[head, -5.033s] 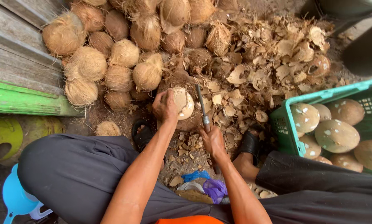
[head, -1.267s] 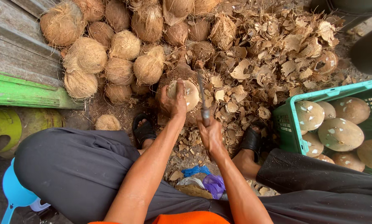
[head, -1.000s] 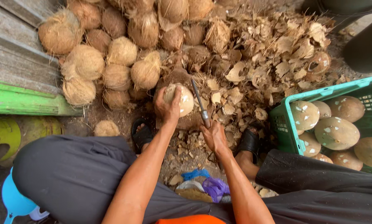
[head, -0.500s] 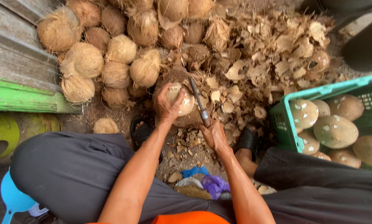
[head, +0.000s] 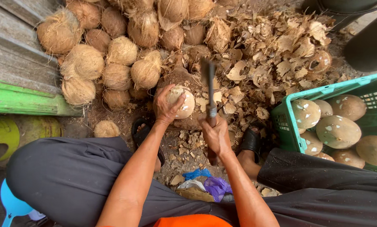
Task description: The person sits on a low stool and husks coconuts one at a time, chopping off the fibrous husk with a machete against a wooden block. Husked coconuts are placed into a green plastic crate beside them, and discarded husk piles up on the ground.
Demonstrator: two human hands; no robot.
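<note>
Left hand (head: 166, 107) fingers clasped over pale coconut (head: 181, 101). Right hand (head: 216, 135) fisted around knife (head: 208, 84), blade raised, blurred, probably just beside coconut. Green crate (head: 285, 126) right.

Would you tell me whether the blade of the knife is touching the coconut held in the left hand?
Apart. In the head view the knife in the right hand stands raised beside the coconut, with husk litter showing between them; the left hand grips the coconut.
</note>
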